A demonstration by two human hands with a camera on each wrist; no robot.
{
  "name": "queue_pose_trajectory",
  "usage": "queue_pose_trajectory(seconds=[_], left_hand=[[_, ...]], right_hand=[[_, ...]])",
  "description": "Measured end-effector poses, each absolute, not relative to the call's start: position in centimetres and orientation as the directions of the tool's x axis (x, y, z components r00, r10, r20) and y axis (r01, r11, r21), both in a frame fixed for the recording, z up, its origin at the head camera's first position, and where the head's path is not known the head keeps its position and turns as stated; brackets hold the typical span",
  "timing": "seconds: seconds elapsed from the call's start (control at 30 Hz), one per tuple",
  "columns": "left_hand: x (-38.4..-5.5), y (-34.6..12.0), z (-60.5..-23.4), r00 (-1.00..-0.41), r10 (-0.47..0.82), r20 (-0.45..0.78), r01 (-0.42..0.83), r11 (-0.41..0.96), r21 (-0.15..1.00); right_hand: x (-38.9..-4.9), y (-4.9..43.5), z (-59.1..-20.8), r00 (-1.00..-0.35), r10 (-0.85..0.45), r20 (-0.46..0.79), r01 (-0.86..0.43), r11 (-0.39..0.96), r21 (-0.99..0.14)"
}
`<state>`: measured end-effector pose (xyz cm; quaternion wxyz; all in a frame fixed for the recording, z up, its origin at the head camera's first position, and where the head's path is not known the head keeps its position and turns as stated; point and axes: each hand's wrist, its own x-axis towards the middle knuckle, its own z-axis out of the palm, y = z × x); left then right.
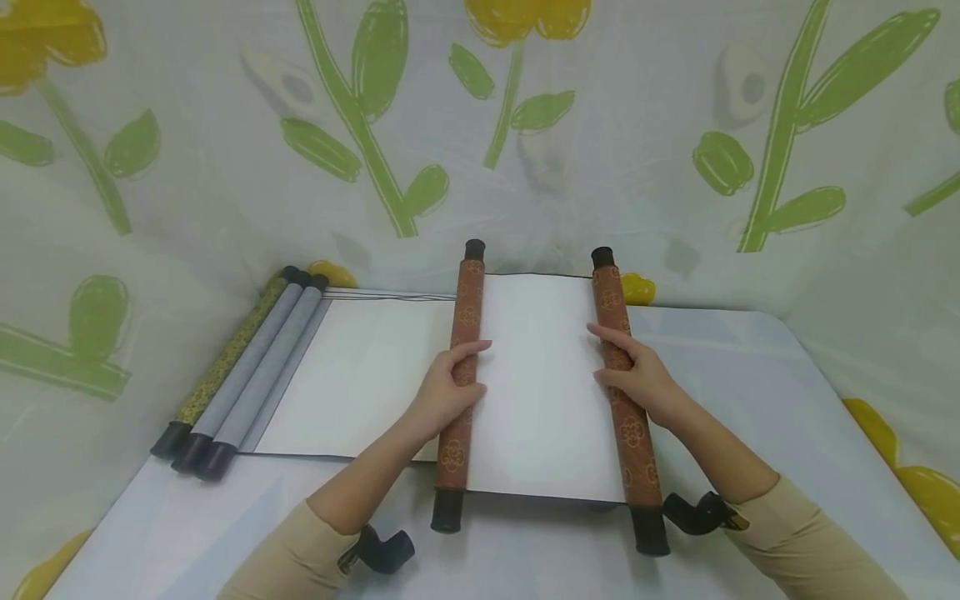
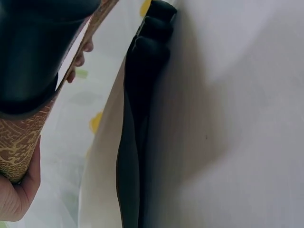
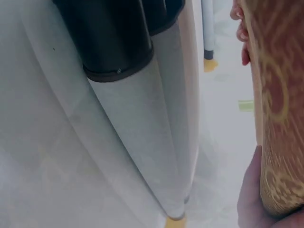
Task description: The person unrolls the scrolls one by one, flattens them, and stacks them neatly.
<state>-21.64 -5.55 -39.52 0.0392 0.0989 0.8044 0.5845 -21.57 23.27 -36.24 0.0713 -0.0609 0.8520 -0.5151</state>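
A brown scroll (image 1: pixel 620 442) with a gold flower pattern and black end knobs is held partly unrolled above the table. Blank white paper (image 1: pixel 543 383) spans its two rollers. My left hand (image 1: pixel 442 396) grips the left roller (image 1: pixel 467 317), thumb and a finger on its inner side. On the other side, my right hand (image 1: pixel 648 379) grips the right roller in the same way. The left wrist view shows the left hand (image 2: pixel 21 197) curled under the patterned roller; the right hand (image 3: pixel 254 204) appears likewise in the right wrist view. Fingers behind the rollers are partly hidden.
Left of the brown scroll, an opened sheet (image 1: pixel 360 358) lies on the white table (image 1: pixel 750 400). At its left end rest grey rollers (image 1: pixel 262 375) and a yellow-patterned roller (image 1: pixel 232 358). Pale grey rollers (image 3: pixel 133 118) with black ends lie beneath the raised scroll. A flower-printed curtain (image 1: pixel 600 167) hangs behind.
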Motion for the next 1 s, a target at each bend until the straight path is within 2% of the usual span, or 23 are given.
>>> queue_pose_trajectory(seconds=[0.33,0.77,1.0], left_hand=[[-21.8,-6.7,-39.4,-0.979,0.197,0.051,0.12,0.358,0.926],[-22.0,-7.1,-39.4,-0.982,0.185,0.024,0.087,0.34,0.936],[-22.0,-7.6,-39.7,-0.98,0.189,0.068,0.131,0.345,0.929]], right_hand=[[-21.6,23.7,-36.3,-0.981,-0.177,-0.079,-0.009,0.445,-0.895],[-21.7,23.9,-36.3,-0.982,-0.173,-0.072,-0.015,0.453,-0.892],[-21.8,24.4,-36.5,-0.979,-0.2,-0.047,-0.052,0.464,-0.884]])
